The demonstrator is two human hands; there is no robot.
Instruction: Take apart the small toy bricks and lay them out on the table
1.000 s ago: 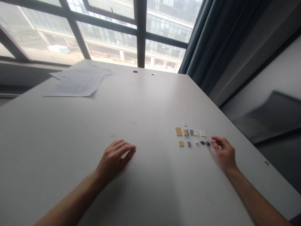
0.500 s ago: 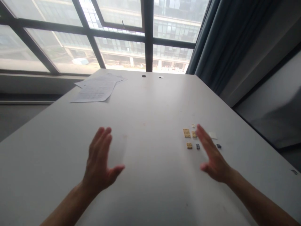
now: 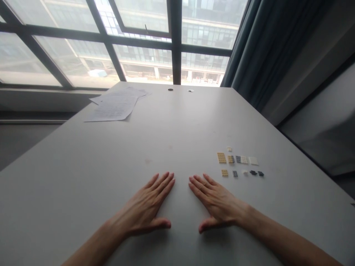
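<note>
While the left hand [image 3: 146, 208] and right hand [image 3: 217, 201] lie palm-down, apart and empty, thumbs splayed, the bricks [image 3: 221, 158] at the right one's one o'clock look light, stiff, easily nudged, best pinched by opposite edges.

Bricks [image 3: 221, 158] R on tbl [image 3: 177, 129]; papers [image 3: 115, 106] far L; window [image 3: 146, 61] behind.
</note>
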